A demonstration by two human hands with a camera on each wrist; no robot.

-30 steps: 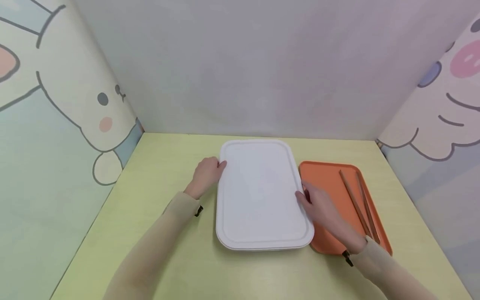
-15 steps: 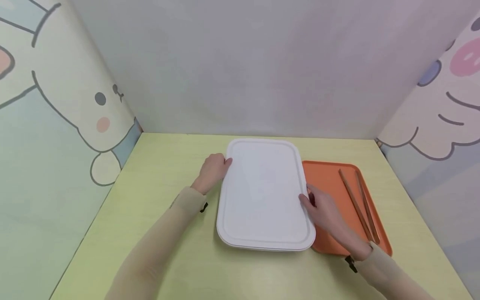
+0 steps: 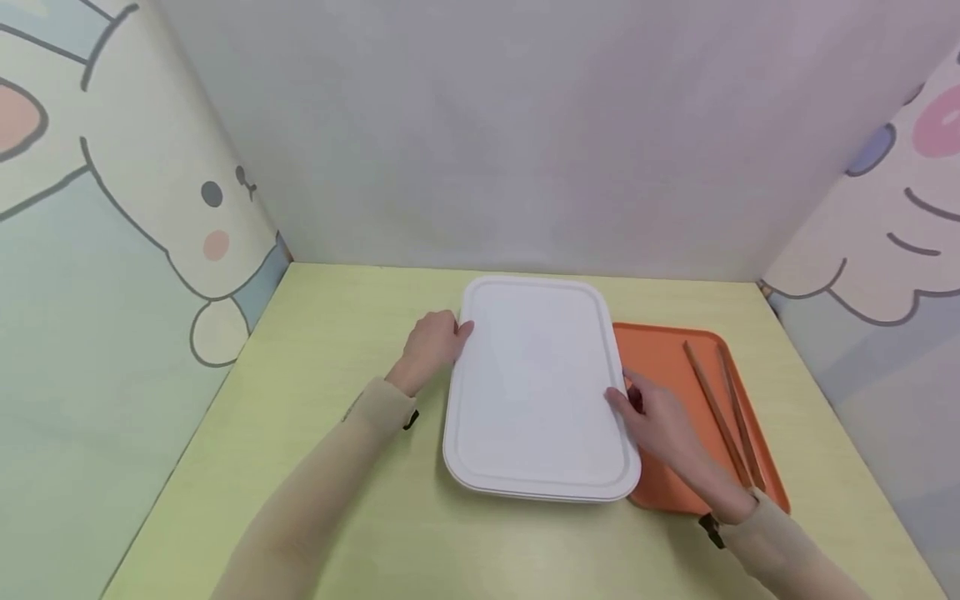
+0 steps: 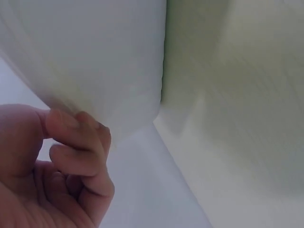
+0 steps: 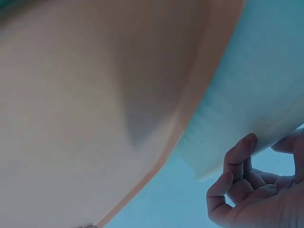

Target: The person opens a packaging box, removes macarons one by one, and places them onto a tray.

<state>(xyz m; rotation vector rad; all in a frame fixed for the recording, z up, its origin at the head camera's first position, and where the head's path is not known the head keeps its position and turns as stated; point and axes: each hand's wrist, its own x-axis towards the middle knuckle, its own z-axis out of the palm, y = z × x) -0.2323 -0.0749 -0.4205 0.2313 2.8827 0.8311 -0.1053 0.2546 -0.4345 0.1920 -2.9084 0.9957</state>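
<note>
A white rectangular box (image 3: 542, 383) with a flat, rounded-corner top lies in the middle of the table. Along its left rim, my left hand (image 3: 431, 343) pinches the edge, thumb above. In the left wrist view the fingers (image 4: 80, 161) curl beneath that rim. My right hand (image 3: 660, 419) pinches the right rim, lower down. Seen from the right wrist, curled fingers (image 5: 237, 161) reach under the edge of the box (image 5: 261, 95). Its underside and contents are hidden.
Right of the box is an orange tray (image 3: 660, 367), partly covered by it and by my right hand. Two brown sticks, like chopsticks (image 3: 716, 408), lie in the tray. Printed walls close off the pale yellow table (image 3: 352, 325) at the back and sides.
The white box has shifted a little to the right with both hands holding it, and now covers more of the orange tray's left edge. The camera view has also moved slightly.
</note>
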